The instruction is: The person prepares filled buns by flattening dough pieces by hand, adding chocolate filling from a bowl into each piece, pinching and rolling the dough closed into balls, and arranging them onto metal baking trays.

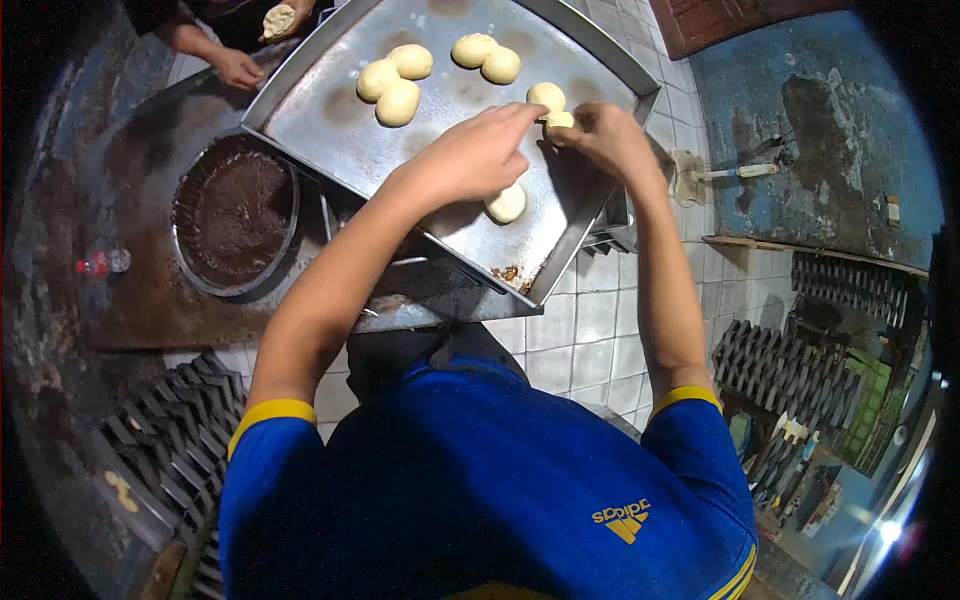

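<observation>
Pale, round dough balls (pixel 398 103) sit in small clusters on a large metal baking tray (pixel 445 110). My right hand (pixel 612 142) pinches one dough ball (pixel 561 121) between thumb and fingers at the tray's right side. Another dough ball (pixel 546 96) lies against it, just beyond. Over the middle of the tray, my left hand (pixel 480 155) reaches across with its index finger stretched to these two balls and its thumb held apart. A single dough ball (pixel 506 204) rests just below my left hand, partly covered by it.
A round pan (pixel 290 235) with a dark brown mass inside stands on the worn table (pixel 130 300), left of the tray. A red-capped bottle (pixel 103 262) lies farther left. At the top left, another person's hand (pixel 238 68) rests near the tray; their other hand holds dough (pixel 279 20).
</observation>
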{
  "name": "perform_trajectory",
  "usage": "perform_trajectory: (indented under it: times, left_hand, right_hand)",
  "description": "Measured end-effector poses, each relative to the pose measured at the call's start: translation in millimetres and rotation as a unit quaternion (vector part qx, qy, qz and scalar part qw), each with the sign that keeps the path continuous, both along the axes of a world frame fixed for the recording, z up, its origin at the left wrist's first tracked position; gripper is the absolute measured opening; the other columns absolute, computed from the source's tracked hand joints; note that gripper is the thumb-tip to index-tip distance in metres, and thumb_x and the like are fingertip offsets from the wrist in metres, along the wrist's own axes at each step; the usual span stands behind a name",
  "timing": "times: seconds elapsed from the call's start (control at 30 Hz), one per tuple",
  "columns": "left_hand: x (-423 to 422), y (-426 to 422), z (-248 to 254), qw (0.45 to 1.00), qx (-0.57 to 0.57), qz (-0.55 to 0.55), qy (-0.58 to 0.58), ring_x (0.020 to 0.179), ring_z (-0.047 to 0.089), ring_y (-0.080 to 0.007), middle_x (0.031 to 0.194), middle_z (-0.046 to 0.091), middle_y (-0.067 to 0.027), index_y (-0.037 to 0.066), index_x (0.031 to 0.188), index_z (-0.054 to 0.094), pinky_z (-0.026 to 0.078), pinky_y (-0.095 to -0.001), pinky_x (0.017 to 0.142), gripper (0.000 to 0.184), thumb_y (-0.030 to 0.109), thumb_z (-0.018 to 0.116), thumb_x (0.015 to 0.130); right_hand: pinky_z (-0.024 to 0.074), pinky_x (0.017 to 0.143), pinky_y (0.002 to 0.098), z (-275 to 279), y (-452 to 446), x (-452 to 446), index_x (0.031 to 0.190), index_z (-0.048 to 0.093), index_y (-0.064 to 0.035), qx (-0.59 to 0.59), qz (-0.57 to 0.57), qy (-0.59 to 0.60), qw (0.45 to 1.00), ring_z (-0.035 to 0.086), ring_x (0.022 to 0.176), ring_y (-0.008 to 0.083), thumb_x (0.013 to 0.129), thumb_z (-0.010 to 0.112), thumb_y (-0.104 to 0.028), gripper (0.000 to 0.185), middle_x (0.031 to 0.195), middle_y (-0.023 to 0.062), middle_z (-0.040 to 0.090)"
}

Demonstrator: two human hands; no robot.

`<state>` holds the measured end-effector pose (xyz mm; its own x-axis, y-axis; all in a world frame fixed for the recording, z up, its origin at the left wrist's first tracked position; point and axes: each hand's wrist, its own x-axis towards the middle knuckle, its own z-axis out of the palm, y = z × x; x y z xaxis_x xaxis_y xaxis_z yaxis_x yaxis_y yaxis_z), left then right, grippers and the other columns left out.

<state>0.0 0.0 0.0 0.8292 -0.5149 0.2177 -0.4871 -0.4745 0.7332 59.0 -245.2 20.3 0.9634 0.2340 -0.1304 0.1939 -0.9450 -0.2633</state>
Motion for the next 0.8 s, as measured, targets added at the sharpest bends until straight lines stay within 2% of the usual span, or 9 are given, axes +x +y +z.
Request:
perform_trajectory:
  times: [0.1,0.17,0.23,0.3,0.43,0.53,0.67,0.73,0.8]
  left_hand:
    - [40.6,-41.8,-5.2,0.999,-0.012,-0.030,0.006,0.132,0.057,-0.0429,0.140,0.058,-0.0310,0.002,0.150,0.043,0.047,-0.0499,0.108,0.061,0.006,0.053,0.090]
    - [56.2,-43.3,-9.2,0.994,0.064,-0.048,0.077,0.127,0.059,-0.0448,0.133,0.062,-0.0319,0.001,0.151,0.041,0.048,-0.0515,0.107,0.061,0.004,0.049,0.091]
    - [59.8,-35.1,-4.2,0.989,0.097,-0.044,0.104,0.125,0.062,-0.0440,0.131,0.064,-0.0317,0.000,0.150,0.044,0.048,-0.0501,0.107,0.058,0.003,0.047,0.092]
    - [51.9,-21.3,-9.5,0.991,-0.028,0.035,0.125,0.124,0.063,-0.0432,0.130,0.066,-0.0302,-0.001,0.143,0.053,0.048,-0.0480,0.108,0.051,0.004,0.047,0.093]
    - [-20.3,13.3,36.2,0.881,-0.349,0.095,0.304,0.101,0.073,-0.0259,0.107,0.075,-0.0189,-0.004,0.112,0.070,0.055,-0.0368,0.090,0.051,0.040,0.045,0.112]
    - [-63.3,25.5,43.7,0.858,-0.414,0.206,0.225,0.079,0.062,-0.0122,0.083,0.068,-0.0070,-0.001,0.092,0.067,0.051,-0.0320,0.073,0.058,0.046,0.042,0.114]
    - [-85.0,71.0,57.6,0.818,-0.476,0.308,0.094,0.062,0.055,-0.0106,0.066,0.062,-0.0039,-0.002,0.081,0.063,0.045,-0.0299,0.059,0.065,0.049,0.041,0.114]
    - [-92.2,109.2,52.2,0.813,-0.469,0.324,0.114,0.069,0.058,-0.0103,0.073,0.064,-0.0039,0.000,0.084,0.063,0.046,-0.0285,0.063,0.062,0.050,0.042,0.114]
    - [-103.6,142.5,55.5,0.831,-0.442,0.324,0.096,0.077,0.063,-0.0110,0.085,0.069,-0.0071,0.002,0.087,0.063,0.048,-0.0273,0.066,0.062,0.053,0.041,0.113]
  right_hand:
    - [0.0567,0.082,0.0491,-0.7,-3.6,-1.6,0.110,0.076,0.0029,-0.038,-0.011,-0.038,0.999,0.074,0.089,0.0433,0.081,0.083,-0.043,0.055,0.093,0.0268,0.075]
    - [0.0576,0.076,0.0448,-17.8,-2.1,2.4,0.109,0.077,0.0016,0.013,0.019,-0.059,0.998,0.076,0.082,0.0363,0.083,0.079,-0.038,0.047,0.085,0.0239,0.075]
    - [0.0577,0.079,0.0369,14.9,3.2,-11.5,0.113,0.075,0.0034,0.063,-0.011,0.106,0.992,0.076,0.087,0.0230,0.087,0.074,-0.030,0.042,0.090,0.0172,0.077]
    - [0.0558,0.089,0.0309,6.4,-13.8,-24.2,0.120,0.071,0.0059,0.359,0.023,0.279,0.890,0.071,0.100,0.0147,0.090,0.076,-0.021,0.041,0.104,0.0112,0.076]
    - [0.0582,0.085,0.0302,64.5,64.0,-109.1,0.116,0.074,0.0049,0.504,-0.038,0.097,0.858,0.073,0.091,0.0151,0.087,0.083,-0.008,0.033,0.104,0.0101,0.078]
    - [0.0587,0.085,0.0301,58.3,126.6,-134.7,0.110,0.077,0.0023,0.501,-0.069,-0.016,0.862,0.073,0.090,0.0130,0.084,0.078,0.000,0.026,0.097,0.0103,0.079]
    - [0.0584,0.081,0.0298,64.7,197.1,-152.3,0.109,0.074,0.0026,0.512,-0.002,-0.050,0.858,0.073,0.087,0.0132,0.084,0.080,-0.006,0.027,0.094,0.0091,0.078]
    - [0.0573,0.079,0.0288,72.4,229.9,-159.9,0.104,0.072,0.0039,0.640,0.050,0.008,0.767,0.071,0.085,0.0125,0.086,0.081,-0.010,0.024,0.092,0.0078,0.076]
    - [0.0564,0.078,0.0278,71.8,267.5,-163.3,0.101,0.071,0.0041,0.630,0.018,0.001,0.776,0.070,0.084,0.0118,0.089,0.080,-0.011,0.021,0.092,0.0073,0.076]
